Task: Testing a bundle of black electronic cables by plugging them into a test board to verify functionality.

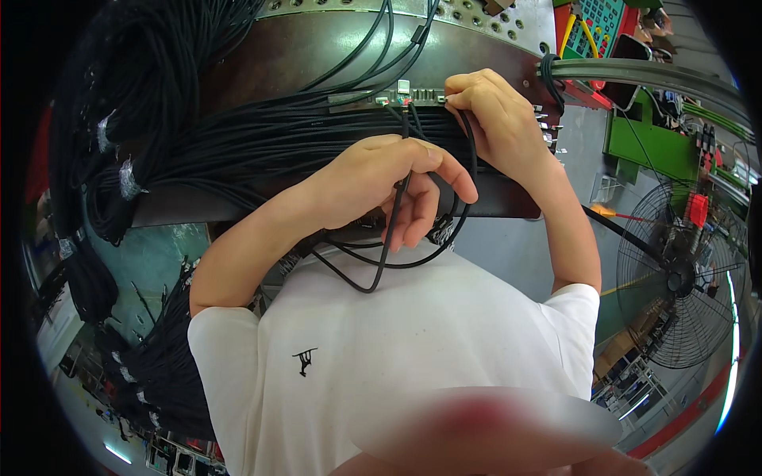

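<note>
A narrow metal test strip [357, 103] lies across a bundle of black cables [278, 131] on a dark brown table, with small sockets and a tiny red and green light. At the strip's right end my right hand [496, 115] pinches the plug end of a black cable [474, 151]; the fingers mostly hide the plug. Lower and to the left is my left hand [381, 186], its fingers loosely curled around a stretch of black cable [386, 246], the index finger reaching out to the right. The cable loops hang in front of my white shirt.
Thick hanks of black cable [167, 79], tied with clear wrap, hang at the left. A perforated metal plate [508, 28] is at the far edge. On the right are a curved metal rail [635, 73], yellow-handled pliers [567, 36] and a floor fan [679, 278].
</note>
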The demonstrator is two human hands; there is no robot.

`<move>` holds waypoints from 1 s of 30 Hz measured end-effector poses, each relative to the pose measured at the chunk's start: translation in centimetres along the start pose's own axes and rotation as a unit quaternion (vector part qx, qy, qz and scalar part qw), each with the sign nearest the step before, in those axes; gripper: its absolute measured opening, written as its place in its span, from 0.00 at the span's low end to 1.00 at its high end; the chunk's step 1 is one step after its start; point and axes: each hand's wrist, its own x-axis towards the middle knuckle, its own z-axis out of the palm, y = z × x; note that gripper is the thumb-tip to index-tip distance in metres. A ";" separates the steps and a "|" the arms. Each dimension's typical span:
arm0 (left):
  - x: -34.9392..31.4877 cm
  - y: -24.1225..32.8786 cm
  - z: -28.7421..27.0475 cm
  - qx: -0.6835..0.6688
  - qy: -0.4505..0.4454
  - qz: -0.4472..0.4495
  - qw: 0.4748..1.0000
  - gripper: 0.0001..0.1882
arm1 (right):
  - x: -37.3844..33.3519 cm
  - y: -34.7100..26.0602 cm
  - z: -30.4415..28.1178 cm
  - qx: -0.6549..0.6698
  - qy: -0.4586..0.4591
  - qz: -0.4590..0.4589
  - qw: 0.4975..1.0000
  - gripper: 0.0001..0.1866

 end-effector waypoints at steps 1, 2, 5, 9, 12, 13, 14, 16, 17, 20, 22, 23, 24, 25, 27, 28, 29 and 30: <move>0.2 0.0 0.0 -0.006 -0.008 0.002 1.000 0.27 | 0.0 0.2 0.3 0.011 0.012 -0.003 1.000 0.14; 0.3 0.1 0.0 -0.006 -0.010 -0.005 1.000 0.28 | 0.1 0.3 0.5 0.012 0.019 -0.002 1.000 0.14; 0.4 -0.4 0.0 -0.012 -0.022 0.003 1.000 0.28 | -0.4 0.3 0.8 0.014 0.030 -0.001 0.999 0.14; 0.9 -0.3 -0.1 -0.040 -0.032 -0.007 0.999 0.28 | -0.7 0.4 1.0 0.004 0.040 -0.011 0.999 0.13; 1.2 -0.1 0.2 -0.063 -0.052 -0.018 0.997 0.27 | -0.9 0.0 -0.1 -0.011 0.059 -0.004 0.998 0.14; 1.5 -0.1 0.1 -0.084 -0.071 -0.023 0.994 0.27 | -0.6 -0.4 -0.8 -0.037 0.077 -0.006 0.996 0.15; 2.0 -0.1 0.2 -0.125 -0.091 -0.036 0.987 0.27 | 0.2 -1.7 -1.3 -0.072 0.104 -0.012 0.992 0.17; 2.1 0.9 1.3 -0.085 -0.104 -0.082 0.988 0.25 | 0.8 -2.9 -1.4 -0.065 0.076 -0.037 0.994 0.16; 1.8 1.1 1.8 -0.071 -0.104 -0.103 0.987 0.25 | 0.7 -3.1 -1.2 -0.048 0.074 -0.038 0.995 0.16; -0.5 0.8 2.0 0.136 -0.084 -0.072 0.984 0.21 | -1.1 -0.6 -1.5 -0.034 0.155 0.049 0.986 0.13; -2.2 1.3 1.8 0.326 -0.021 -0.042 0.944 0.17 | -2.0 -0.1 -0.4 -0.014 0.116 0.100 0.988 0.10; -2.8 1.5 1.3 0.404 0.010 -0.008 0.915 0.17 | -2.4 0.0 0.4 0.028 0.104 0.141 0.984 0.09; -3.4 1.3 0.6 0.372 0.054 0.040 0.926 0.17 | -2.3 0.0 0.2 0.026 0.087 0.147 0.985 0.07; -4.0 1.2 -0.1 0.339 0.098 0.088 0.931 0.16 | -2.0 -0.2 0.0 0.027 0.082 0.149 0.985 0.07; -3.9 2.5 -2.3 0.224 0.138 0.083 0.961 0.19 | -1.4 -0.1 -0.9 0.006 0.033 0.164 0.986 0.07; -3.8 3.6 -3.7 0.219 0.159 0.087 0.959 0.20 | -1.3 0.2 -1.1 0.011 0.024 0.158 0.987 0.07; -3.2 4.4 -5.9 0.259 0.172 0.114 0.944 0.21 | -1.0 0.1 -1.1 0.011 0.026 0.153 0.988 0.07; -2.0 5.4 -7.0 0.221 0.239 0.121 0.938 0.22 | -1.1 0.1 -0.9 -0.010 0.024 0.155 0.988 0.07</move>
